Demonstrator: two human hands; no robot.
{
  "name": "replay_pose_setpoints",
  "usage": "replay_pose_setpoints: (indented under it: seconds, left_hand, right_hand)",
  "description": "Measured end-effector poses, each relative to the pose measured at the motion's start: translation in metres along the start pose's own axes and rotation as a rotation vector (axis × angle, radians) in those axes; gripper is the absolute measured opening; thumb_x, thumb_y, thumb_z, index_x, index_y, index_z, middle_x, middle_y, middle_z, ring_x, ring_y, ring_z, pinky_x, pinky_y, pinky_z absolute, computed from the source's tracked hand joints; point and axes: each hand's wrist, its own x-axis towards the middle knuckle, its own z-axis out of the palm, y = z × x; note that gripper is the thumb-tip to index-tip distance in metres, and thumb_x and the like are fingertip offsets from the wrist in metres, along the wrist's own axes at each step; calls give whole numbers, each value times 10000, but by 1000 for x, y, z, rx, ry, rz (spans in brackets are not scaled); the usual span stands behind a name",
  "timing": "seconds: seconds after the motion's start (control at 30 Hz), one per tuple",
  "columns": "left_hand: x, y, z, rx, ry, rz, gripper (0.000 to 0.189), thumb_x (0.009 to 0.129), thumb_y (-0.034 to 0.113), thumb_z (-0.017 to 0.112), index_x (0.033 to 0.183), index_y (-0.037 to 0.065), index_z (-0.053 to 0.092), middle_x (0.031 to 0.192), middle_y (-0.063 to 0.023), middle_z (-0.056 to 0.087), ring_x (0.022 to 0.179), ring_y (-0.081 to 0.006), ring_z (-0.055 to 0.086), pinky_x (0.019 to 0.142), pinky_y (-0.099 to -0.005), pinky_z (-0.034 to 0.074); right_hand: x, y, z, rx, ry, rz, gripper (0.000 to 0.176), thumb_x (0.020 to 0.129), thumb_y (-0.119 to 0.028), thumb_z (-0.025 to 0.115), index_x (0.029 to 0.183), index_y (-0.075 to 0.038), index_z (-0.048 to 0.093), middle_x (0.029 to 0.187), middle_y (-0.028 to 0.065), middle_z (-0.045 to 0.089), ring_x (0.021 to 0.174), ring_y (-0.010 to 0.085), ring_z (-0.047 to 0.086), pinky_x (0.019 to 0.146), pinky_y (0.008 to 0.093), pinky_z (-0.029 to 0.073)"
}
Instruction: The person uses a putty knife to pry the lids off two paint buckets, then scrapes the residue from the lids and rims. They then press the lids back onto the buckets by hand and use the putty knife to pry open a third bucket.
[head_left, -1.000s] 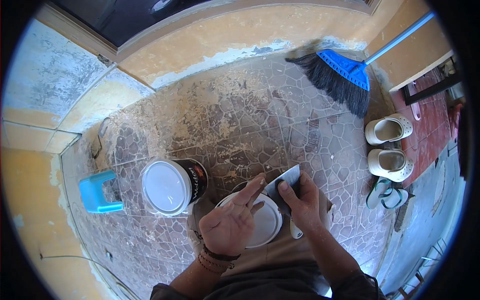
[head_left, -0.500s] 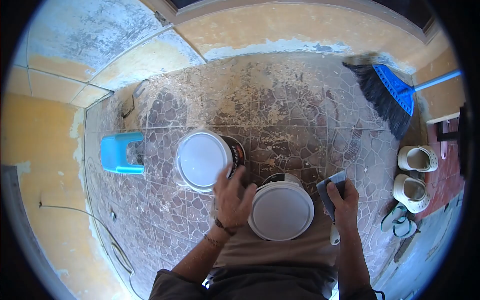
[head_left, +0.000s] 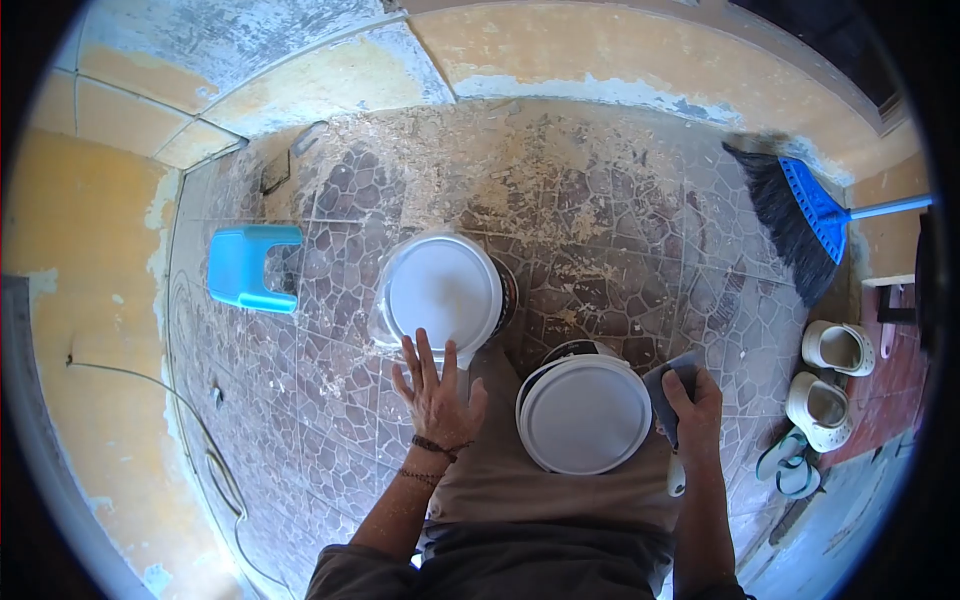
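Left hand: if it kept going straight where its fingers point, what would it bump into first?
Probably the farther white-lidded bucket; the left hand points at it, though how high it hovers is unclear.

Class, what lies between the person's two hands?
In the head view, the nearer lidded bucket and part of the trousers lie between the left hand and right hand.

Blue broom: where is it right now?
At the head view's upper right, the blue broom is near the wall, with the cream clogs just below it in frame.
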Motion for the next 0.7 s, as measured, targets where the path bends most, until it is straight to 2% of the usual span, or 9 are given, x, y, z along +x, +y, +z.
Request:
replay_pose_setpoints:
  seconds: [0.1,0.13,0.2,0.23,0.33,0.43,0.53,0.63,0.7]
  left_hand:
    - [-10,4,-6,9,84,-19,496,739,271,612,1167,22,571,1441,-270,265,1366,-423,167,1044,-586,113]
    - [-15,5,-3,-33,136,9,409,738,234,626,1091,31,594,1381,-258,347,1321,-406,251,1026,-556,163]
    - [-29,9,4,-115,236,61,234,735,160,653,940,49,638,1259,-234,511,1231,-374,420,990,-498,263]
    - [-32,14,11,-371,336,125,94,712,69,691,751,78,606,961,-140,643,968,-308,580,874,-409,366]
    - [-36,46,2,-517,193,223,135,697,70,716,745,67,590,818,-93,617,827,-270,595,794,-378,406]
    - [-27,69,-3,-607,6,340,161,718,107,720,739,56,568,775,-93,598,789,-282,585,759,-374,420]
    - [-15,102,-10,-933,-315,292,194,771,161,713,817,38,570,779,-68,595,795,-247,587,739,-355,446]
    - [-10,133,-14,-1396,-783,66,204,849,193,653,923,30,555,765,-35,581,810,-182,585,731,-314,464]
    - [-2,139,-14,-1558,-889,-35,203,883,188,609,981,27,535,773,-26,583,751,-138,586,672,-284,477]
  right_hand:
    - [9,7,-5,3,38,-47,261,848,-298,653,847,-51,567,652,12,559,479,79,503,399,223,406]
    - [14,12,-10,11,57,-74,262,853,-306,642,855,-56,563,633,13,556,441,81,497,377,218,400]
    - [21,11,-24,-20,86,-5,265,857,-320,636,874,-64,568,624,6,547,436,80,492,374,215,394]
    - [22,10,-27,-36,99,34,267,858,-327,633,883,-68,570,619,3,542,433,80,489,372,214,391]
    - [20,6,-26,-8,115,104,272,859,-343,628,908,-81,575,634,-6,535,456,81,498,393,215,403]
    - [16,9,-17,161,104,146,301,881,-333,602,960,-45,574,724,12,575,550,86,542,418,231,448]
    - [4,-3,4,418,91,143,262,907,-294,572,987,-44,575,744,15,584,564,85,552,465,231,476]
    - [-5,-29,30,482,69,77,224,942,-228,520,1047,-36,569,797,28,605,630,94,576,557,226,497]
    - [3,-27,36,481,-14,-39,225,956,-202,495,1071,-22,564,832,41,614,693,103,589,620,237,507]
